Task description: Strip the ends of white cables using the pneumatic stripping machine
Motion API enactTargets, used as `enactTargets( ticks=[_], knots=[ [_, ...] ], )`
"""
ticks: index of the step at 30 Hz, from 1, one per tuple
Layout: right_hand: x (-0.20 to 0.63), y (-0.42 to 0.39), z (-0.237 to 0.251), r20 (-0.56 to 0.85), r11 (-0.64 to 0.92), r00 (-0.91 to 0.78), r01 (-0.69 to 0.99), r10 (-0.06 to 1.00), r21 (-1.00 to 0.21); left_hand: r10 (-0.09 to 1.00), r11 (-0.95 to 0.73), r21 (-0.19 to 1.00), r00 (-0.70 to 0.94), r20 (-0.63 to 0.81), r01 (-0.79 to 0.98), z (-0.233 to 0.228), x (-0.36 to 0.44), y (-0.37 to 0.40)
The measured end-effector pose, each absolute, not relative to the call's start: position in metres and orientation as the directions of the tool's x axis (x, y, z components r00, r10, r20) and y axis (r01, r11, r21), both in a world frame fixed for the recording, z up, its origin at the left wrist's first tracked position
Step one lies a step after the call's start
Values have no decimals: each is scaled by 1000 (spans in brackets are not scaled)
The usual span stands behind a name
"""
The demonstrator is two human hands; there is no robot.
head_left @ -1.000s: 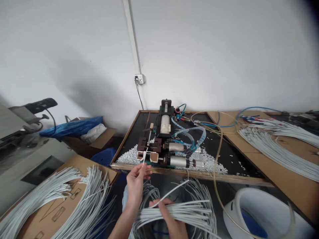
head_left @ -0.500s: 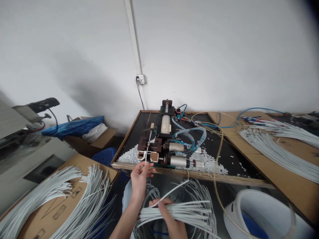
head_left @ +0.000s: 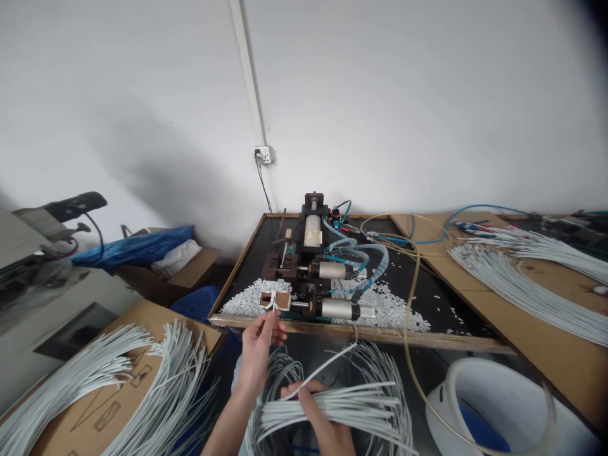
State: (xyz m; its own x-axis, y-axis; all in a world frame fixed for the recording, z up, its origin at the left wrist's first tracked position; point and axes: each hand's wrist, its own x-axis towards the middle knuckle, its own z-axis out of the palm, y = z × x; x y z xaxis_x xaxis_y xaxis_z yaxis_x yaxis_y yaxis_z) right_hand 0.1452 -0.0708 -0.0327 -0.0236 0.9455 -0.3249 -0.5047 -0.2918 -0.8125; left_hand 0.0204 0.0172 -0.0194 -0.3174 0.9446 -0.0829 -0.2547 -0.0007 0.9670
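My left hand [head_left: 259,345] pinches a single white cable [head_left: 272,308] just in front of a small pneumatic wire stripping machine [head_left: 312,231]. The cable's upper end sits between two padded clamp jaws [head_left: 284,300], which are close together around it. Behind them, a gap away, is a pair of dark brown blocks [head_left: 274,266]. Lower down, my right hand [head_left: 327,421] is closed around a thick bundle of white cables [head_left: 361,402]. One separate cable [head_left: 332,359] slants up and right from its fingers toward the tray's front edge.
White insulation scraps [head_left: 387,310] lie heaped on the wood-rimmed black tray [head_left: 456,346]. A white bucket [head_left: 441,405] stands at lower right, with a yellowish hose [head_left: 407,329] crossing before it. Cable bundles [head_left: 161,386] lie on cardboard at left, more cables [head_left: 527,297] at right.
The padded jaws have drawn together on the cable. The brown blocks have moved back from the jaws, widening the gap. The view has shifted slightly; both hands keep their hold.
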Motion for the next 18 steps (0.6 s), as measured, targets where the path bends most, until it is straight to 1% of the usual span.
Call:
enactTargets(
  ticks=[4,6,7,9,11,13,15,16,17,18],
  knots=[
    [146,-71,-34,-286,-277,-50,-453,957,-848,936,-62,986,-353,4,-153,-15,15,8],
    [148,-71,-33,-264,-268,-65,-399,962,-877,940,-88,996,-333,76,-20,-7,15,0],
    [150,-72,-30,-242,-250,-68,-369,968,-895,952,-100,992,-281,118,80,-1,15,-5],
    [153,-73,-24,-170,-184,-70,-307,983,-934,975,-150,947,-116,189,284,14,17,-15],
    [155,-74,-18,-108,-121,-65,-251,992,-960,977,-212,896,72,200,390,30,21,-26],
    [157,-77,-15,-108,-115,-48,-211,993,-971,956,-241,887,255,146,393,44,27,-34],
    [159,-78,-16,-148,-146,-1,-159,989,-976,904,-251,893,421,78,372,52,33,-39],
    [160,-78,-16,-164,-160,16,-138,986,-977,882,-254,897,467,62,361,53,35,-40],
    [161,-78,-17,-174,-169,25,-128,984,-977,876,-244,907,479,55,342,51,37,-40],
    [161,-77,-16,-181,-176,27,-130,983,-976,891,-210,927,451,50,312,47,38,-38]
  ],
)
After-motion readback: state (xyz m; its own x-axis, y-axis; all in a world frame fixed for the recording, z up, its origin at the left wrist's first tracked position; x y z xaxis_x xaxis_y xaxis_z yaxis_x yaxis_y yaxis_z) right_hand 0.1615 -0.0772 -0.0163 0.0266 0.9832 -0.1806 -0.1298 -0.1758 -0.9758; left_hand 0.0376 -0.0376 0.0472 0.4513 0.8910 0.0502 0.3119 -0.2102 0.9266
